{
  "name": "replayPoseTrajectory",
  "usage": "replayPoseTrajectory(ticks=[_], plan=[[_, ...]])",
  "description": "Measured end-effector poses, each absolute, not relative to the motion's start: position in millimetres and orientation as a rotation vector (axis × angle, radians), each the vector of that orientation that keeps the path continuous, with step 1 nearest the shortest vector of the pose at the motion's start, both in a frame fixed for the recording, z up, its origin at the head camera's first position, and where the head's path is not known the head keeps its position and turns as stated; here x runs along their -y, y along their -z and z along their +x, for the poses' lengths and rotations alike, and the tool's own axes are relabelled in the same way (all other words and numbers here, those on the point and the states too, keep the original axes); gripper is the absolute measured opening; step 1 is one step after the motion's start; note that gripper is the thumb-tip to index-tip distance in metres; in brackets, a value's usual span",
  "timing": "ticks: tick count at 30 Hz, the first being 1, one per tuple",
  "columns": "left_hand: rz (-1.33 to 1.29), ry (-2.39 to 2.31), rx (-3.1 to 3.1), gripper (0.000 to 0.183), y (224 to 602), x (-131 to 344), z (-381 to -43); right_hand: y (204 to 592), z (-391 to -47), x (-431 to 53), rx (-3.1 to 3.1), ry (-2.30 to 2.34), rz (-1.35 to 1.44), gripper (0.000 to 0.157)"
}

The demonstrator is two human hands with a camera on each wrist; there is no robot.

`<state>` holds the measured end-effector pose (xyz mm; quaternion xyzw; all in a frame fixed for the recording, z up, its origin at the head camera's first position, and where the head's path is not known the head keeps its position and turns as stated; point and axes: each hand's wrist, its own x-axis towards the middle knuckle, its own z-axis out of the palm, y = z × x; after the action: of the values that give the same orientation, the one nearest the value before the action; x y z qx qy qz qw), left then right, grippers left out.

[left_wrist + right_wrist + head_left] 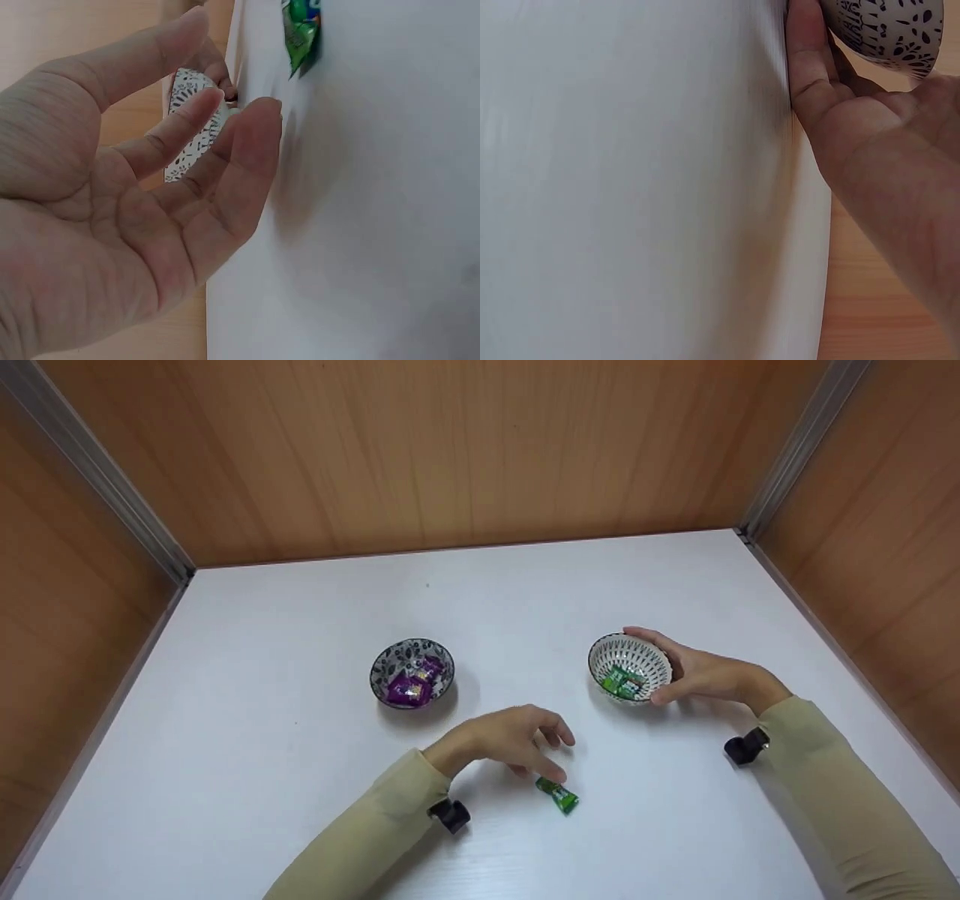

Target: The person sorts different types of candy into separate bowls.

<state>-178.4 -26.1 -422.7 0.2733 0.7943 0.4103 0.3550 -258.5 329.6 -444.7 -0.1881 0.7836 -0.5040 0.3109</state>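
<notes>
My right hand (709, 675) grips the right rim of a small white bowl (652, 656) with a dark pattern, thumb in front and fingers behind. Green-wrapped candies (619, 681) lie inside that bowl. Loosely bent and holding nothing, my left hand (517, 742) hovers low over the table by a single green-wrapped candy (559, 795). In the left wrist view the same candy (301, 34) lies apart from the fingers. The right wrist view shows the bowl's patterned outer side (896, 34) against the right hand (870, 124).
A dark floral bowl (380, 669) with purple-wrapped candies (409, 690) stands left of centre on the white table (225, 720). Wooden panels (465, 457) wall the back and both sides. Black wrist mounts (450, 815) hang under both sleeves.
</notes>
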Motion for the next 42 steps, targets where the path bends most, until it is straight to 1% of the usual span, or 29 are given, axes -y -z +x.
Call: replayPoseTrajectory(ticks=[4,11,18,22,42], plan=[[0.747,-1.02,-2.077,0.043,429,26,-166,445,-258,-332,-2.071,1.325,-0.498,0.108],[0.901,-0.822,-2.252,0.041,433,19,-157,447,-256,-334,-2.076,1.327,-0.469,0.109],[1.051,-0.707,-2.32,0.024,437,13,-149,448,-254,-336,-2.089,1.312,-0.497,0.108],[1.045,-0.71,-2.315,0.02,436,14,-148,447,-254,-336,-2.104,1.303,-0.483,0.107],[0.999,-0.789,-2.304,0.025,429,13,-153,444,-257,-331,-2.099,1.309,-0.488,0.108]])
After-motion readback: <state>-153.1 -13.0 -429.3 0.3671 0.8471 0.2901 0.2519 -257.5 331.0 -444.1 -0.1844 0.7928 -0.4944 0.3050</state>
